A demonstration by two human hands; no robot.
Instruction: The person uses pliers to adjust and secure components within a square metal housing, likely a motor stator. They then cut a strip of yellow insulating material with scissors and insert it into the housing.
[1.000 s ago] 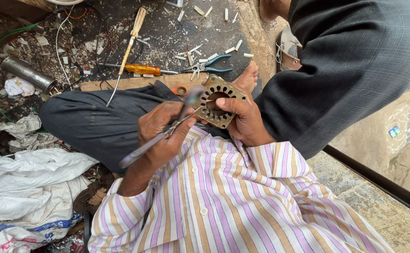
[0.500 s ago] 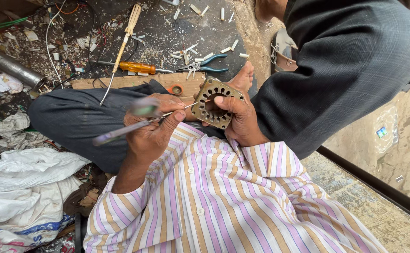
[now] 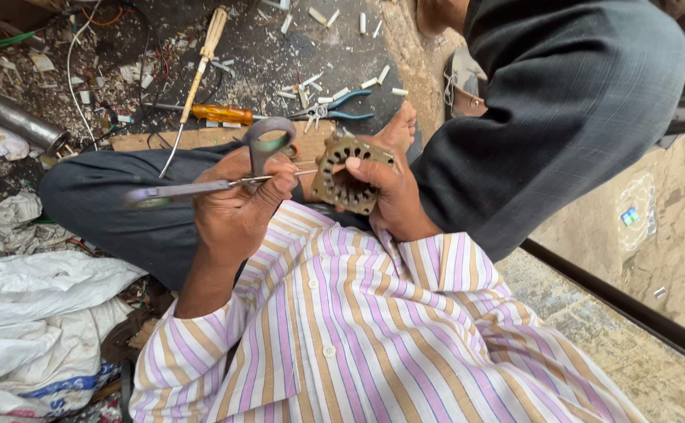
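Since the earlier frame, scissors (image 3: pixel 225 176) sit higher in the left hand (image 3: pixel 237 207), fingers closed around them. Right hand (image 3: pixel 385 192) grips the slotted motor stator core (image 3: pixel 342 176), just right of the scissor tips.

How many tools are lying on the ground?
3 that I can see: a wooden-handled tool at the top, an orange-handled screwdriver below it, and blue-handled pliers to their right. More may be hidden among the scraps.
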